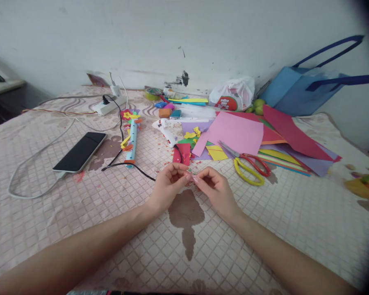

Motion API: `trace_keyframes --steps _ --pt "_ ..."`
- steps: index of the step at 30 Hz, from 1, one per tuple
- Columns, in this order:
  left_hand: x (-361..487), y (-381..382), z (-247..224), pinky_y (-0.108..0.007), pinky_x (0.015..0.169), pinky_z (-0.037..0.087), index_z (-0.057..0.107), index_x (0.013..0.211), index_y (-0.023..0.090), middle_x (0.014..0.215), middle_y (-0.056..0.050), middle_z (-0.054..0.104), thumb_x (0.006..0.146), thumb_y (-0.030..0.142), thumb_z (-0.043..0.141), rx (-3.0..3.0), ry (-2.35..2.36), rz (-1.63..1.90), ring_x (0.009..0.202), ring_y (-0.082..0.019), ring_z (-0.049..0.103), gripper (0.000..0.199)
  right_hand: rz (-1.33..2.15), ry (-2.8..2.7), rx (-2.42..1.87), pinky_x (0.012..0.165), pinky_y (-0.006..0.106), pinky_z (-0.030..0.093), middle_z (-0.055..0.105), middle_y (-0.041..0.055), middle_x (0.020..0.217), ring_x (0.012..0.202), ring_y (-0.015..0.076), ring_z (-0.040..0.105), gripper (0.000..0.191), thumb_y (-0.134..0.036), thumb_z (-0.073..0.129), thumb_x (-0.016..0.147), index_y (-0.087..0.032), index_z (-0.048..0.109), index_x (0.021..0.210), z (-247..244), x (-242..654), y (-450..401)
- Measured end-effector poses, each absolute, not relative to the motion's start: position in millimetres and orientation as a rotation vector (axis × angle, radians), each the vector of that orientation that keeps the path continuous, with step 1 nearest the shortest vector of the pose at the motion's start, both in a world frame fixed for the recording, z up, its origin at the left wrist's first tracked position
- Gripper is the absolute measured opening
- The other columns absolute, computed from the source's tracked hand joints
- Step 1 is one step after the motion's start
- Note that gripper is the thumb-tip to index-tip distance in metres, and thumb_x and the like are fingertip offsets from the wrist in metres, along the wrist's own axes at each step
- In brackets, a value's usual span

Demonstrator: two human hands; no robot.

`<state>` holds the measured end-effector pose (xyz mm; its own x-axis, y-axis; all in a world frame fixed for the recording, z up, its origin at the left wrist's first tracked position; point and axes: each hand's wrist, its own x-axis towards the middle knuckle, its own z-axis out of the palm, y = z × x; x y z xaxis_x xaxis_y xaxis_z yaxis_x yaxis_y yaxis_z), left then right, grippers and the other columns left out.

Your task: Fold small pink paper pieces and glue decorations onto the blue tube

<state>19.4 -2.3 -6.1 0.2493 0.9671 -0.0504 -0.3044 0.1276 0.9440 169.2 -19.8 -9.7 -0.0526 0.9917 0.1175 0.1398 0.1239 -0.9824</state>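
Note:
My left hand [171,184] and my right hand [214,186] meet above the middle of the table, thumbs and forefingers pinched together. Between the fingertips is a small pink paper piece [190,177], mostly covered by the fingers; a speck of green shows just above it. Beyond my hands lie a red paper piece [181,153] and a white glue gun [167,133] with a black cord. To the right of my right hand rest scissors [248,171] with yellow and red handles, their blades touching a pink sheet [238,129].
A phone [80,152] on a charging cable lies left, below a power strip [110,105]. A light-blue paper stick [133,141] carries flowers. Coloured sheets [298,131], a plastic bag [233,94], green fruit [258,106] and a blue bag [295,90] stand behind, right.

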Motion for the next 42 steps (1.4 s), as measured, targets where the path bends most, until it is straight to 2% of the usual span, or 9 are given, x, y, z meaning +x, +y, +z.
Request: trace_keyframes --steps 9,14,20,26,28,31,42 --pt "17.4 -0.3 -9.6 -0.023 0.068 0.048 0.054 0.09 0.015 0.072 0.0 0.061 0.071 0.023 0.07 1.08 0.854 1.125 0.068 -0.01 0.059 0.025 1.094 -1.411 -1.22 0.056 0.024 0.037 0.051 -0.0015 0.066 0.061 0.0117 0.046 0.015 -0.031 0.058 0.081 -0.019 0.054 0.073 -9.7 170.1 -20.1" --pt "13.2 1.4 -10.2 -0.024 0.068 0.047 0.053 0.096 0.014 0.074 -0.002 0.062 0.076 0.023 0.065 1.258 0.864 1.05 0.07 -0.011 0.059 0.025 1.21 -1.622 -1.187 0.057 0.024 0.038 0.053 -0.0008 0.07 0.062 0.0119 0.048 0.013 -0.03 0.057 0.081 -0.018 0.055 0.076 -0.6 179.0 -13.9" --pt "13.1 0.8 -10.7 -0.025 0.066 0.048 0.053 0.098 0.014 0.074 -0.003 0.063 0.075 0.022 0.066 1.339 0.846 1.011 0.071 -0.013 0.061 0.027 1.07 -1.857 -1.2 0.054 0.024 0.034 0.053 -0.0017 0.064 0.06 0.0114 0.046 0.016 -0.023 0.053 0.082 -0.018 0.055 0.067 9.9 188.3 -12.4" --pt "13.9 2.3 -8.3 -0.024 0.066 0.047 0.058 0.089 0.014 0.079 -0.003 0.063 0.071 0.029 0.07 1.224 0.82 0.942 0.071 -0.012 0.059 0.027 1.212 -1.671 -1.166 0.05 0.022 0.031 0.045 -0.0031 0.061 0.056 0.0098 0.039 0.021 -0.03 0.055 0.082 -0.018 0.051 0.066 5.1 184.4 -14.7" --pt "13.5 2.3 -6.8 -0.021 0.06 0.044 0.06 0.078 0.014 0.073 -0.002 0.062 0.07 0.032 0.07 1.233 0.855 0.896 0.065 -0.01 0.056 0.023 1.255 -1.628 -1.152 0.051 0.022 0.032 0.046 -0.0031 0.062 0.057 0.0097 0.04 0.021 -0.031 0.056 0.082 -0.018 0.051 0.066 3.1 183.0 -15.3" --pt "12.0 1.9 -4.5 -0.02 0.053 0.039 0.058 0.066 0.013 0.063 -0.001 0.06 0.071 0.037 0.068 1.255 0.913 0.861 0.057 -0.008 0.052 0.027 1.317 -1.594 -1.145 0.051 0.022 0.032 0.046 -0.003 0.062 0.057 0.0096 0.041 0.021 -0.032 0.058 0.081 -0.018 0.052 0.066 2.5 182.8 -15.4" --pt "8.7 5.7 -6.4 -0.021 0.057 0.041 0.06 0.068 0.012 0.063 -0.002 0.06 0.07 0.038 0.069 1.271 0.903 0.762 0.058 -0.009 0.054 0.027 1.46 -1.573 -1.16 0.048 0.022 0.028 0.046 -0.0034 0.06 0.054 0.0085 0.038 0.02 -0.03 0.06 0.079 -0.017 0.053 0.066 2.5 186.2 -15.5"
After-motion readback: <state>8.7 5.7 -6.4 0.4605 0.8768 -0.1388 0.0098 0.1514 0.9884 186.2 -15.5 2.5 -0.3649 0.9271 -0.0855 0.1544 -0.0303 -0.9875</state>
